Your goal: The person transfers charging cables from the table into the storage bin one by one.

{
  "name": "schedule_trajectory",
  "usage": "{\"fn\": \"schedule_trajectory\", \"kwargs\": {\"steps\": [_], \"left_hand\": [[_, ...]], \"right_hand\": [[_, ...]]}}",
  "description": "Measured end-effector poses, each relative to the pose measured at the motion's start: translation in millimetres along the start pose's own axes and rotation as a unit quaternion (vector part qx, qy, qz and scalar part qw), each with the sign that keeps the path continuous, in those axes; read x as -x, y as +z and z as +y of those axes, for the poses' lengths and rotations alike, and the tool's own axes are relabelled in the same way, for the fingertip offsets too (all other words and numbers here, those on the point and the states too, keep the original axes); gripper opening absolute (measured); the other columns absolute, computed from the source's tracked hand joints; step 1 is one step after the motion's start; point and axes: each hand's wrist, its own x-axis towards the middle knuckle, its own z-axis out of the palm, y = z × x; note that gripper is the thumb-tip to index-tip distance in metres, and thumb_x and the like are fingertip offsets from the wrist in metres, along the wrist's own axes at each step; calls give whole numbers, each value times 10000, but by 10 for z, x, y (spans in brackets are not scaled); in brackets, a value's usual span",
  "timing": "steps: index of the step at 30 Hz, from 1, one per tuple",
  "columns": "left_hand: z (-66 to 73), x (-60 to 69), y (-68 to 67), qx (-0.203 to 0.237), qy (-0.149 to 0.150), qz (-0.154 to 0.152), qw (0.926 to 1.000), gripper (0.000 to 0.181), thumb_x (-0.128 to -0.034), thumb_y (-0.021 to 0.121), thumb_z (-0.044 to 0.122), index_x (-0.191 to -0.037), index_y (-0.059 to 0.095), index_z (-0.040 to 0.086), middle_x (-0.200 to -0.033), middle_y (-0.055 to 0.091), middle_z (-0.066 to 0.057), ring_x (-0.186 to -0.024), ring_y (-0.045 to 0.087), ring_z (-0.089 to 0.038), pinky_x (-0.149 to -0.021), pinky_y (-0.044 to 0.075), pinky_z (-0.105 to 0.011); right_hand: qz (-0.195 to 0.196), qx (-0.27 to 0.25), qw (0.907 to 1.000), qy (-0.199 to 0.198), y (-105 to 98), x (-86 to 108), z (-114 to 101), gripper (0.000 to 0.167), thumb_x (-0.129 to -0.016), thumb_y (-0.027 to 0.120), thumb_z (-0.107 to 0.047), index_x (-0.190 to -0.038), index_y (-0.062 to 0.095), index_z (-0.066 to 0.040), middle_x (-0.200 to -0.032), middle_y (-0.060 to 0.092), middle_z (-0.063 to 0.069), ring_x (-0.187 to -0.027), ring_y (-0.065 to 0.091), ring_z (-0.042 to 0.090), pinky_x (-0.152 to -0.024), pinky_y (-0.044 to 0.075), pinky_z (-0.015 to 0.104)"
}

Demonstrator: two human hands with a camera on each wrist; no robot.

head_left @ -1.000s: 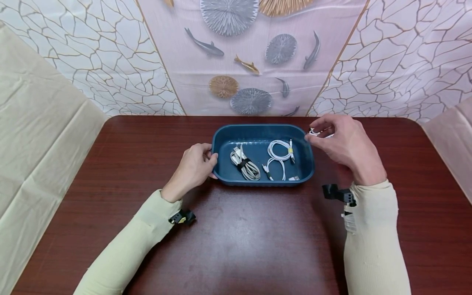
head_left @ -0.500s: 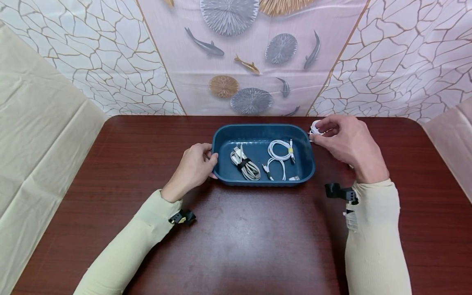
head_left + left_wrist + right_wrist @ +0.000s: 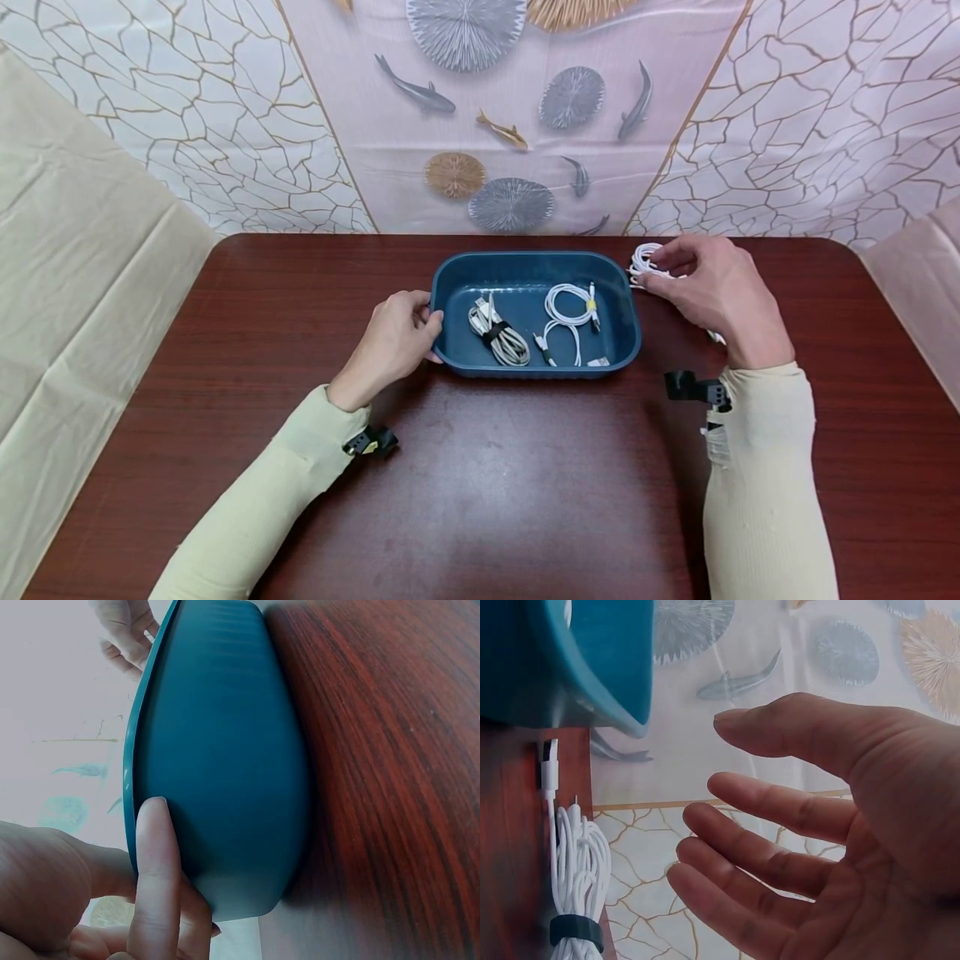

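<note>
A blue plastic bin [image 3: 534, 372] stands on the table with several cables inside. My left hand [image 3: 393, 346] grips its left rim, a finger [image 3: 156, 847] lying along the outer wall in the left wrist view. In the bin lie a greyish-white cable bundle [image 3: 510, 346] with a black strap and a white coiled cable [image 3: 557, 307] with a yellow tie. Just right of the bin, on the table, is a white USB cable bundle [image 3: 585, 870] bound with a dark strap. My right hand [image 3: 716, 292] hovers beside this bundle, its fingers [image 3: 769, 859] apart and holding nothing.
The bin is near the back edge of the dark red wooden table [image 3: 487, 483]. A patterned cloth [image 3: 510, 108] hangs behind it. Partly hidden by my right wrist, a small white piece [image 3: 716, 337] shows on the table.
My right hand has moved a little to the right, away from the bin, uncovering more of the white cable bundle beside it. My left hand and the bin have stayed in place.
</note>
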Motion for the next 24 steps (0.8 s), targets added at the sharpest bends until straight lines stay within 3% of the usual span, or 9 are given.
{"fn": "schedule_trajectory", "kwargs": {"steps": [7, 13, 20, 24], "left_hand": [[5, 0, 4, 5, -18, -11, 10000, 278, -1029, 558, 87, -1244, 620, -78, -890, 627, -165, -568, 701, -128, -605, 658, -354], [3, 2, 2, 12, -3, 4, 10000, 271, -1028, 556, 84, -1232, 625, -80, -889, 627, -164, -568, 702, -126, -606, 658, -360], [-6, -2, 0, -3, 2, 3, 10000, 272, -1029, 556, 85, -1237, 626, -77, -890, 627, -165, -573, 702, -123, -605, 656, -342], [4, 0, 7, 10, -40, 6, 10000, 281, -1029, 566, 91, -1250, 620, -74, -897, 622, -162, -575, 699, -131, -612, 660, -359]], "right_hand": [[-70, 55, 9998, 172, 7, -8, 75, 451, -944, 686, -390, -1244, 676, -53, -1202, 671, 255, -1038, 619, 362, -789, 475, 429], [-110, 19, 9995, 281, 5, -19, 114, 468, -954, 673, -401, -1264, 661, -52, -1268, 635, 268, -1096, 599, 381, -843, 485, 485], [-11, 44, 9993, 364, 17, -24, 148, 465, -950, 674, -397, -1272, 666, -61, -1177, 667, 251, -1031, 574, 350, -761, 458, 411], [-50, 41, 9991, 415, 23, -31, 175, 475, -949, 671, -399, -1278, 655, -56, -1186, 652, 262, -1052, 578, 369, -779, 472, 440]]}}
